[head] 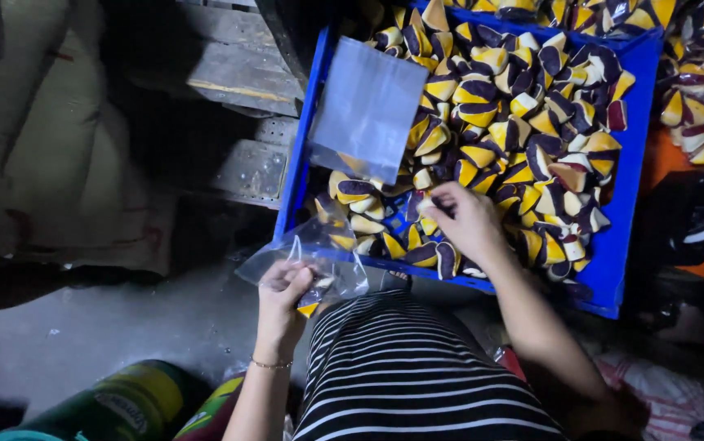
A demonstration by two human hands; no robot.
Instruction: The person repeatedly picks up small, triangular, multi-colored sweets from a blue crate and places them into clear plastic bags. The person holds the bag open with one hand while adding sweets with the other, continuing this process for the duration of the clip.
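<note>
At 6 o'clock, nearest the camera, one black-and-white striped garment (417,376) is being worn by the person. At approx. 7 o'clock, two green-labelled cylindrical containers (135,400) are lying on the grey floor (107,327).

One clear plastic bag (307,261) is being pinched at its mouth by the left hand (282,286), fingers closed tight on the film; a few pastry pieces are already sitting inside, count unclear. One thin bracelet (272,364) is being worn on the left wrist.

The right hand (466,220) is being pressed into the pile at centre, fingers curled loosely round a piece or two; exact grip can't be told.

One blue crate (621,237) is being filled w/ wedge-shaped purple-and-yellow pastries (515,106), dozens, too many to count. One flat stack of empty clear bags (368,106) is resting on the crate's rim at 11 o'clock.

At 1–2 o'clock, beyond the crate, several packed bags of pastries (699,106) are lying, approx. three or more. At 9–10 o'clock, pale sacks (50,139) are being stored.
</note>
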